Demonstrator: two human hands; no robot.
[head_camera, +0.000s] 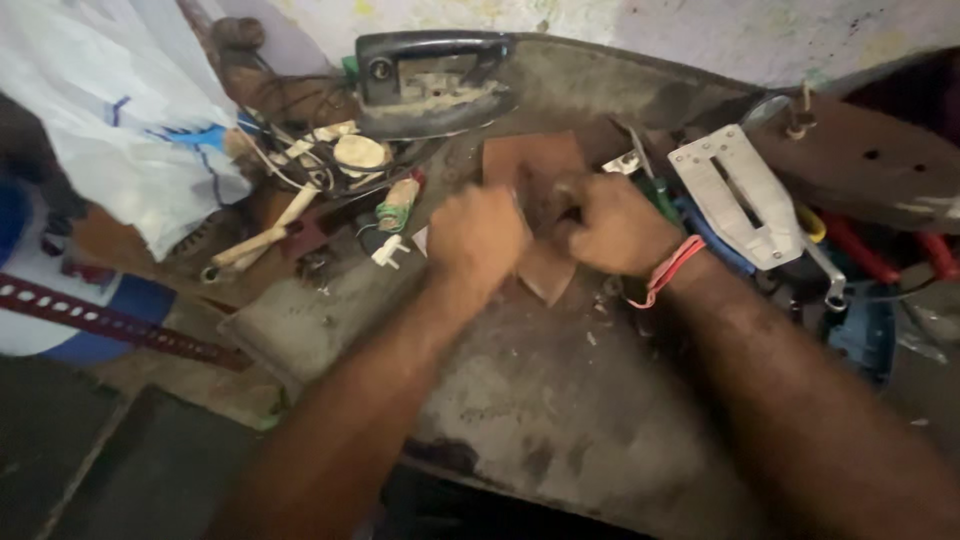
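Brown sheet (535, 165), a flat leathery piece, lies at the centre of the frame on the worn grey bench (540, 400). Left hand (478, 240) and right hand (612, 224) are both fisted over its lower part, fingers curled tight on it. Whatever they work there is hidden. Beyond, a slotted metal plate (738, 195) lies right, and a black handle (435, 75) sits at the top.

My left hand (478, 240) and right hand (610, 225) hide the middle of the brown sheet (535, 165); whatever my fists grip is unseen.
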